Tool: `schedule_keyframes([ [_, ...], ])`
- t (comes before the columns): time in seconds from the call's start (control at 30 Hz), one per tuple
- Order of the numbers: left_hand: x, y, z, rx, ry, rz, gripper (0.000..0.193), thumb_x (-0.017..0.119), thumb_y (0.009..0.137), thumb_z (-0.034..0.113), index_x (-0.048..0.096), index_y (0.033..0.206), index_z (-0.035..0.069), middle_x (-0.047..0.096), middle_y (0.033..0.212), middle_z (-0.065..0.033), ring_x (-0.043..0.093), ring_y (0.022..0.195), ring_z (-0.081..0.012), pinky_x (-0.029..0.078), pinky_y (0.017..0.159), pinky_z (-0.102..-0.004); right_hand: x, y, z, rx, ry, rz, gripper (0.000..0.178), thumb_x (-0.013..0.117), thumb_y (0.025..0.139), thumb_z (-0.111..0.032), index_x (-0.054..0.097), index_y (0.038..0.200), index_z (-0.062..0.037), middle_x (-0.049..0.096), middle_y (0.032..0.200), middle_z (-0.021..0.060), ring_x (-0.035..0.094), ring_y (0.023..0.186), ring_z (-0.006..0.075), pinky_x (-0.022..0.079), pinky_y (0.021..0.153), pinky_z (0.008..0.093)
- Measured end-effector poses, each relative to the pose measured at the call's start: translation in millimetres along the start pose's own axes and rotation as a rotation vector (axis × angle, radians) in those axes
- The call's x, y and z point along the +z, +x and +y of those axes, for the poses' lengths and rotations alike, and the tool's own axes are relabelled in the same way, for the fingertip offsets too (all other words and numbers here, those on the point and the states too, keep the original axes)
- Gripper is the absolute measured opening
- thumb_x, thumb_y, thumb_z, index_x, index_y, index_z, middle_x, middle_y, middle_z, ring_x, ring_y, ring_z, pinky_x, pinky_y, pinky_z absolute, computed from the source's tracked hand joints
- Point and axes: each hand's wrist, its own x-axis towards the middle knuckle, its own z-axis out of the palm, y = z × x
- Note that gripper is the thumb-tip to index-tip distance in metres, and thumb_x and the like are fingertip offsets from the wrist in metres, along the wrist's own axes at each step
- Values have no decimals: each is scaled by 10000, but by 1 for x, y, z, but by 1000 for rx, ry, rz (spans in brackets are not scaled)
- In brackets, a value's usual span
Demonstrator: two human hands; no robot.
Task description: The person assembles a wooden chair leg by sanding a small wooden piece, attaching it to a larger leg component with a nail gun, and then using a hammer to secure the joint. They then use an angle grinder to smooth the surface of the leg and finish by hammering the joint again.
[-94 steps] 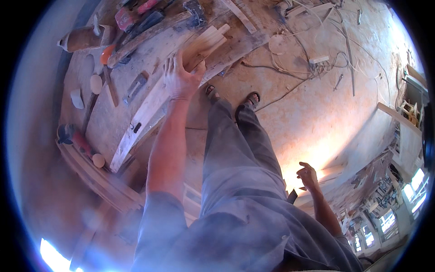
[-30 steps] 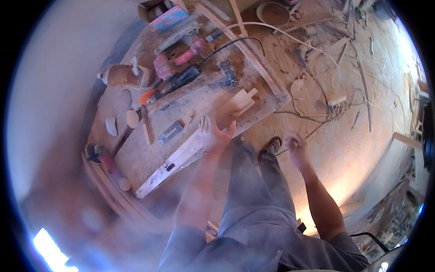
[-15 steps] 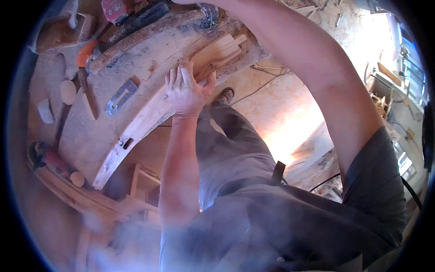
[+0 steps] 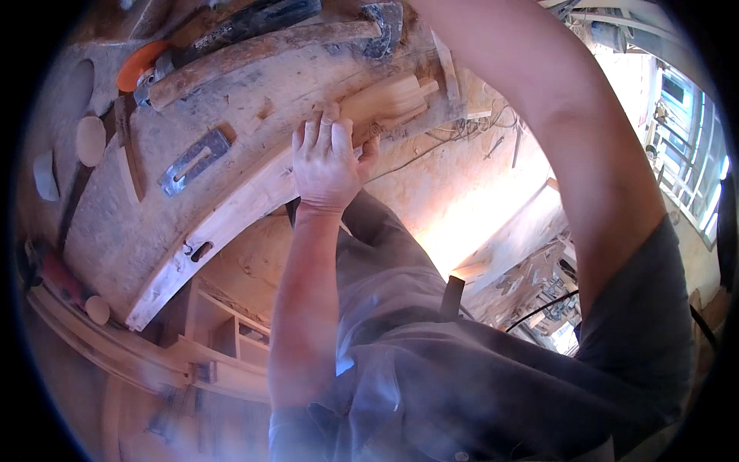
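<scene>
My left hand point(image 4: 329, 165) lies over a long pale length of wood point(image 4: 246, 200), its fingers bent across the top and the thumb toward the right. The wood has a slot-shaped mortise point(image 4: 202, 252) near its lower left end and a stepped tenon point(image 4: 428, 87) at the far right end. It rests along the near edge of the workbench point(image 4: 239, 100). My right arm point(image 4: 570, 115) reaches up and leaves the picture at the top, so the right hand is hidden. Beyond the wood lies a hammer-like tool with a long wooden handle point(image 4: 262, 55) and a dark metal head.
On the bench are a small metal tool with a slotted face point(image 4: 195, 162), an orange disc point(image 4: 144, 65), and a thin wooden strip point(image 4: 129, 162). A red power tool point(image 4: 61, 283) sits at the far left. Below the bench stands a wooden frame point(image 4: 231, 327). Windows point(image 4: 687, 146) are at right.
The view has shifted, so the bench and its tools appear farther left. My right hand, partly seen at the top edge before, is out of the picture. The left hand stays on the wood.
</scene>
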Motion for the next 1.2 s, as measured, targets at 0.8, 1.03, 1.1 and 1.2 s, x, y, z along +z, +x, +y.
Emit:
schedule_keyframes([
  [0.8, -1, -3, 1, 22, 18, 38, 385, 818, 688, 244, 590, 945, 71, 632, 931, -120, 623, 899, -339, 505, 852, -460, 35, -386, -94, 1230, 1422, -58, 277, 675, 895, 6, 527, 661, -14, 525, 569, 57, 469, 424, 117, 409, 405, 293],
  [1.03, -1, -5, 0, 2, 1, -1, 460, 864, 666, 247, 579, 985, 78, 649, 986, -125, 631, 946, -354, 502, 841, -461, 57, -393, -92, 1103, 1349, -49, 319, 754, 814, -67, 686, 1109, 31, 744, 951, 88, 703, 866, 161, 551, 750, 336],
  [1.1, -1, -6, 0, 0, 1, 6, 465, 867, 661, 245, 578, 985, 79, 645, 979, -124, 629, 943, -350, 500, 843, -459, 60, -390, -94, 1059, 1349, 0, 197, 734, 839, -47, 659, 1002, 34, 689, 852, 85, 629, 753, 146, 477, 654, 318],
  [1.2, -1, -7, 0, 4, 4, 11, 466, 869, 657, 243, 579, 984, 80, 635, 956, -118, 626, 927, -341, 497, 841, -455, 64, -388, -97, 991, 1319, 79, 174, 691, 896, -12, 603, 751, 30, 571, 589, 67, 472, 414, 97, 325, 364, 268],
])
